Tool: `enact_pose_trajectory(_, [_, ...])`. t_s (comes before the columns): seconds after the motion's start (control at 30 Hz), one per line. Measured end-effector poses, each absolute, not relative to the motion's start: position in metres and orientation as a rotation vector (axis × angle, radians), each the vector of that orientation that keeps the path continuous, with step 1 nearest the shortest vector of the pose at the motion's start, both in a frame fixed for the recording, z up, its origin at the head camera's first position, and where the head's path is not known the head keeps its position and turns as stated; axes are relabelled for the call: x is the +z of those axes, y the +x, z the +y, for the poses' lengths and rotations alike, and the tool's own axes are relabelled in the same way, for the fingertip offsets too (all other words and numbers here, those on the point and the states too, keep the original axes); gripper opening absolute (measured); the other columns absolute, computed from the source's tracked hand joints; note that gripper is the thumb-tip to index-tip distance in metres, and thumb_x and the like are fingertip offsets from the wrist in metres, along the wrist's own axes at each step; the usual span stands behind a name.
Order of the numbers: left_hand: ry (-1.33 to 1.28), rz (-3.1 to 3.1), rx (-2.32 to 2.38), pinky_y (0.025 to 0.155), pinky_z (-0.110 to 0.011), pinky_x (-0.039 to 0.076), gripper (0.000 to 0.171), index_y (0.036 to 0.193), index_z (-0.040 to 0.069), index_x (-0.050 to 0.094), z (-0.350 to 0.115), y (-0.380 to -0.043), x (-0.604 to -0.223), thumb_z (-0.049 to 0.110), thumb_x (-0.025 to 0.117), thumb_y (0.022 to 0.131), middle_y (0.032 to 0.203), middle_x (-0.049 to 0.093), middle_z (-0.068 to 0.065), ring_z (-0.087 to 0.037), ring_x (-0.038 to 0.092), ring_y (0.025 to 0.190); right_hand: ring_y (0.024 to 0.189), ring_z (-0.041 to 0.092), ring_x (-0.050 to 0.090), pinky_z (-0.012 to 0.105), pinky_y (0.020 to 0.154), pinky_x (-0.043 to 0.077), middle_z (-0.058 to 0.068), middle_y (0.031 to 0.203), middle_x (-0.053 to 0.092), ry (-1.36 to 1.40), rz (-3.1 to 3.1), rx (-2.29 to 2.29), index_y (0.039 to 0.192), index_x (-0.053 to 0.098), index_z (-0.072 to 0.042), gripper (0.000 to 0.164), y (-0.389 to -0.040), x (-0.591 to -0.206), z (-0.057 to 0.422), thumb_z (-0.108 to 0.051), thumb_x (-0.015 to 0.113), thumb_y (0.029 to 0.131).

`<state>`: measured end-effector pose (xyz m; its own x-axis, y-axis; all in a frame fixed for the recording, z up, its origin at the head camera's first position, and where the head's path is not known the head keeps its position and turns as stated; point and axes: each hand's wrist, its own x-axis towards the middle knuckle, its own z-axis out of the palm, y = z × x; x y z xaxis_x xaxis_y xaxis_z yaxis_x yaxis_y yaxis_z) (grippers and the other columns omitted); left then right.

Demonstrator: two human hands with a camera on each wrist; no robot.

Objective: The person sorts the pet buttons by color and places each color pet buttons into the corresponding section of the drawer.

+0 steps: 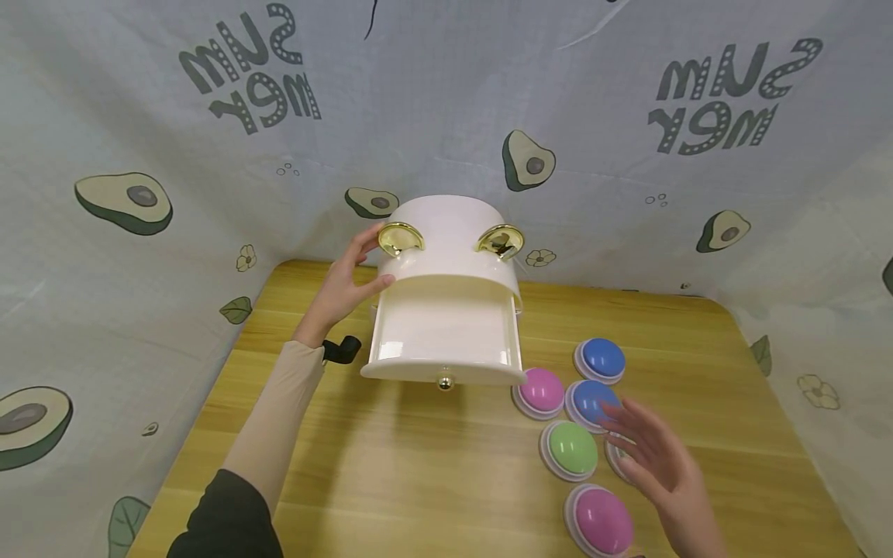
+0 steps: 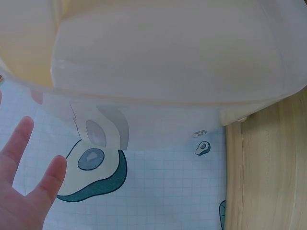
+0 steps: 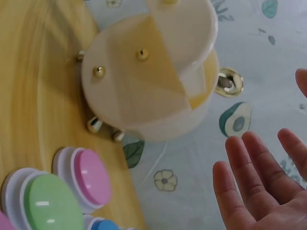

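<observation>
A glossy white cabinet (image 1: 449,225) with rounded ends and two gold ear-like ornaments stands toward the back of the table. Its top drawer (image 1: 443,322) is pulled out, and no contents show inside. My left hand (image 1: 338,291) is at the cabinet's left side, thumb by the front upper edge and fingertips beside the left gold ornament (image 1: 401,239). Loosely extended, my right hand (image 1: 659,465) holds nothing above the round push buttons. It overlaps a blue button (image 1: 591,399) and partly hides another white-rimmed one. In the right wrist view, lower drawer fronts (image 3: 108,91) carry gold knobs.
Right of the cabinet lie pink (image 1: 541,389), green (image 1: 573,447) and blue (image 1: 603,357) buttons, with another pink button (image 1: 604,521) nearer the front. A patterned cloth (image 1: 446,93) hangs around the wooden table (image 1: 398,480). A black strap piece (image 1: 342,350) sits at my left wrist.
</observation>
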<state>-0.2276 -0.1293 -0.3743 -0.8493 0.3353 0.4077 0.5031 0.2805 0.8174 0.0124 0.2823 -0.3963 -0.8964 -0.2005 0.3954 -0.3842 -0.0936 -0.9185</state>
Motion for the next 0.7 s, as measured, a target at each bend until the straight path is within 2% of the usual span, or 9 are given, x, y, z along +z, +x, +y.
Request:
enact_pose_trajectory(0.17, [-0.798,-2.388,-1.639,0.107,-0.050,0.026,0.075,0.150,0.010,0.027,-0.125,-0.216,-0.359,0.001,0.067,0.087,0.151,0.034,-0.011,-0.027,0.036,0.134,0.127,0.013,0.047,0.020,0.102,0.036,0.006,0.140,0.049,0.559,-2.092,2.118,0.144,0.022,0.014,0.065,0.028,-0.418,0.295,0.030,0.038,0.083])
enact_pose_trajectory(0.33, [-0.801,-2.403,-1.635,0.107,-0.054,0.025,0.072,0.148,0.002,0.026,-0.122,-0.204,-0.344,-0.002,0.065,0.088,0.149,0.034,-0.017,-0.031,0.035,0.134,0.130,0.010,0.043,0.017,0.104,0.031,0.004,0.142,0.047,0.612,-2.053,2.117,0.144,0.021,0.015,0.070,0.039,-0.449,0.308,0.032,0.041,0.078])
enact_pose_trajectory(0.53, [-0.806,-2.378,-1.643,0.107,-0.056,0.025,0.077,0.151,0.010,0.026,-0.126,-0.219,-0.364,0.000,0.067,0.087,0.151,0.033,-0.011,-0.028,0.035,0.134,0.133,0.006,0.036,0.012,0.104,0.026,0.000,0.146,0.043,0.594,-2.075,2.056,0.146,0.020,0.011,0.083,0.055,-0.491,0.320,0.039,0.040,0.070])
enact_pose_trajectory(0.67, [-0.831,-2.376,-1.647,0.108,-0.052,0.025,0.077,0.152,0.018,0.025,-0.125,-0.228,-0.376,0.011,0.069,0.088,0.152,0.033,-0.003,-0.022,0.036,0.134,0.132,-0.003,0.033,0.008,0.102,0.024,-0.010,0.147,0.040,0.543,-2.129,1.993,0.150,0.027,-0.006,0.102,0.068,-0.520,0.326,0.042,0.045,0.062])
enact_pose_trajectory(0.7, [-0.837,-2.374,-1.650,0.108,-0.051,0.026,0.077,0.152,0.020,0.026,-0.124,-0.228,-0.377,0.014,0.070,0.089,0.151,0.033,-0.002,-0.021,0.036,0.134,0.130,-0.002,0.036,0.009,0.101,0.028,-0.011,0.147,0.039,0.565,-2.104,2.044,0.150,0.029,-0.010,0.105,0.070,-0.527,0.328,0.043,0.045,0.060])
